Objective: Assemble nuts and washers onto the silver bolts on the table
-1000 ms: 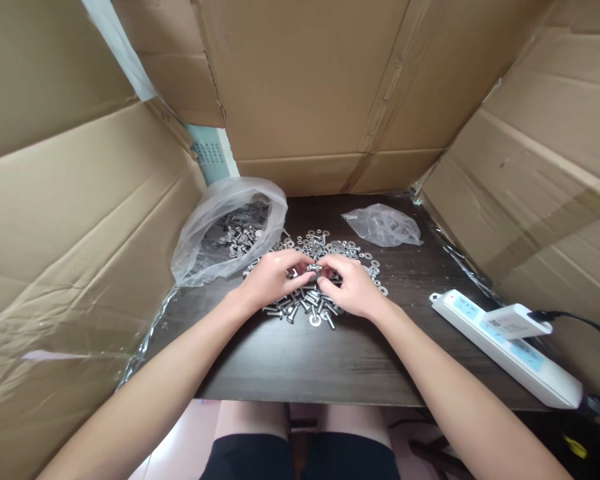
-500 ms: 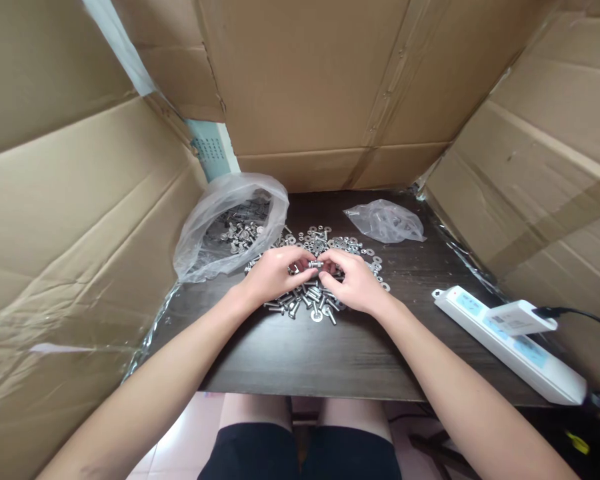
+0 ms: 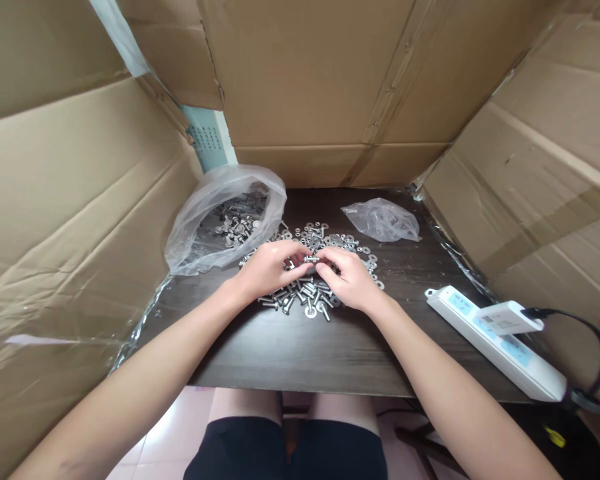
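A small silver bolt (image 3: pixel 311 259) lies level between my two hands, just above the pile. My left hand (image 3: pixel 276 268) pinches its left end between thumb and fingers. The thumb and forefinger of my right hand (image 3: pixel 347 275) close on its right end, where a nut or washer seems to sit, too small to be sure. Beneath and around both hands spreads a heap of loose bolts (image 3: pixel 307 290), with flat washers (image 3: pixel 349 239) and nuts mostly on the far side. My hands hide the middle of the heap.
At the left, an open clear plastic bag (image 3: pixel 180 248) holds bolts with washers. A crumpled plastic bag (image 3: pixel 383 220) lies back right. A white power strip (image 3: pixel 500 347) with a plugged-in adapter (image 3: pixel 510 318) stands at the right. Cardboard walls (image 3: pixel 305 80) enclose the dark table (image 3: pixel 300 353).
The view has shifted slightly. My right fingers have come closer to my left and now grip the bolt's right end, where they were a little apart around it before.
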The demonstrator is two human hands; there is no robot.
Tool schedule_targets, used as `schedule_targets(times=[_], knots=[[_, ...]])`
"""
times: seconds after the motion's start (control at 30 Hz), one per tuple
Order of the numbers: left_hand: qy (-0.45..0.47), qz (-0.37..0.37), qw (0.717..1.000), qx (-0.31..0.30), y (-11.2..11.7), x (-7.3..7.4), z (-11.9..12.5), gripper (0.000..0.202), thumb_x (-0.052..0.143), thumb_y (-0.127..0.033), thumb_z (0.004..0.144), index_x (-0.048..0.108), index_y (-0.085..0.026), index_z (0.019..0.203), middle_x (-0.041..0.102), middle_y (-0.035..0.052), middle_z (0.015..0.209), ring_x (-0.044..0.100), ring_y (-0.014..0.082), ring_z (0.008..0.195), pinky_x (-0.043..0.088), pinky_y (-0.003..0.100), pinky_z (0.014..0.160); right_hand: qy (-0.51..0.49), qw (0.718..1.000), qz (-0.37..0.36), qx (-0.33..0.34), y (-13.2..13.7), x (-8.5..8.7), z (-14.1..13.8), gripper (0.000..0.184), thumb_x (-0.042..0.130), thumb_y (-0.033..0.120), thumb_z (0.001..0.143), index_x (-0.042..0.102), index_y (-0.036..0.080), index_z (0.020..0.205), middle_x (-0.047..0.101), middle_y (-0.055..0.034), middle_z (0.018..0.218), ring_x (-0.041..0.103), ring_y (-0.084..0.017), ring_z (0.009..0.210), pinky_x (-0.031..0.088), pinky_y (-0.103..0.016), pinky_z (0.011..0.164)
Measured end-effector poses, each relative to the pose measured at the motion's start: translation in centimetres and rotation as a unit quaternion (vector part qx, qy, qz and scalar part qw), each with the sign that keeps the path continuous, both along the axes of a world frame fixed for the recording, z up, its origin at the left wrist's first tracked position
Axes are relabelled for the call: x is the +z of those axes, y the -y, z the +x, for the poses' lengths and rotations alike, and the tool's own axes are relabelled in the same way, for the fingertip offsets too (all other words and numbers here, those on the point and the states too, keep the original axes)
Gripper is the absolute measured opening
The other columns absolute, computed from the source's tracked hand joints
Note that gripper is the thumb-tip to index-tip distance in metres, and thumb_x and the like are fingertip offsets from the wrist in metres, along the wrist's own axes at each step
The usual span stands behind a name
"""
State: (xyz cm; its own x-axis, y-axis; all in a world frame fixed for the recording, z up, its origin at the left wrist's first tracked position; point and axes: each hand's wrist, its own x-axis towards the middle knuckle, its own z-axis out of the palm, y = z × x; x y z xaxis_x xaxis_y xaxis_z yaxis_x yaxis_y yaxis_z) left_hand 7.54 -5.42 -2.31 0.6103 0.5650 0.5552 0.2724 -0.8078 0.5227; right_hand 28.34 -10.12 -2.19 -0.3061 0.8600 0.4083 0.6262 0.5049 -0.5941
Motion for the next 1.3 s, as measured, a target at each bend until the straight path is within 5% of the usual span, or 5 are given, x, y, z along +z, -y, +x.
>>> schedule_targets(times=[0.27, 0.37, 0.5, 0.73, 1.3], knots=[[-0.008, 0.008, 1.000, 0.004, -0.13, -0.02, -0.04, 0.017, 0.069, -0.023, 0.091, 0.070, -0.016, 0.106, 0.070, 0.0014, 0.086, 0.066, 0.0106, 0.074, 0.053, 0.022, 0.069, -0.029, 0.999, 0.013, 0.007, 0.18, 0.22, -0.09, 0.011, 0.055, 0.018, 0.091, 0.060, 0.019, 0.101, 0.064, -0.0025, 0.089, 0.059, -0.016, 0.079, 0.046, -0.030, 0.075], [-0.003, 0.009, 1.000, 0.000, -0.10, -0.02, -0.03, 0.016, 0.069, -0.024, 0.092, 0.069, -0.016, 0.106, 0.070, 0.0011, 0.085, 0.066, 0.0103, 0.074, 0.053, 0.021, 0.069, -0.024, 1.000, 0.013, 0.013, 0.14, 0.25, -0.04, 0.008, 0.053, 0.020, 0.095, 0.061, 0.018, 0.095, 0.063, -0.0028, 0.086, 0.058, -0.016, 0.078, 0.044, -0.030, 0.075], [0.004, 0.003, 1.000, -0.002, 0.01, 0.02, 0.04, 0.016, 0.068, -0.027, 0.093, 0.069, -0.015, 0.103, 0.069, 0.0014, 0.084, 0.065, 0.0099, 0.073, 0.053, 0.020, 0.069, -0.010, 1.000, 0.004, 0.013, 0.01, 0.27, 0.02, 0.029, 0.043, 0.025, 0.102, 0.057, 0.018, 0.078, 0.060, -0.0035, 0.078, 0.056, -0.017, 0.075, 0.041, -0.031, 0.072], [-0.002, -0.003, 1.000, 0.001, 0.12, 0.09, 0.04, 0.017, 0.067, -0.028, 0.093, 0.069, -0.015, 0.104, 0.070, 0.0020, 0.085, 0.065, 0.0104, 0.072, 0.052, 0.021, 0.068, -0.048, 0.998, -0.025, 0.011, 0.33, 0.42, -0.06, 0.015, 0.049, 0.027, 0.099, 0.062, 0.019, 0.103, 0.067, -0.0041, 0.096, 0.062, -0.017, 0.085, 0.046, -0.031, 0.079], [-0.016, -0.010, 1.000, 0.007, 0.37, 0.06, 0.05, 0.015, 0.065, -0.029, 0.093, 0.069, -0.016, 0.100, 0.069, 0.0024, 0.085, 0.063, 0.0115, 0.073, 0.051, 0.021, 0.067, -0.010, 0.999, -0.032, 0.014, 0.20, 0.20, -0.26, 0.021, 0.045, 0.029, 0.102, 0.057, 0.019, 0.088, 0.063, -0.0015, 0.080, 0.058, -0.016, 0.075, 0.041, -0.029, 0.072]])
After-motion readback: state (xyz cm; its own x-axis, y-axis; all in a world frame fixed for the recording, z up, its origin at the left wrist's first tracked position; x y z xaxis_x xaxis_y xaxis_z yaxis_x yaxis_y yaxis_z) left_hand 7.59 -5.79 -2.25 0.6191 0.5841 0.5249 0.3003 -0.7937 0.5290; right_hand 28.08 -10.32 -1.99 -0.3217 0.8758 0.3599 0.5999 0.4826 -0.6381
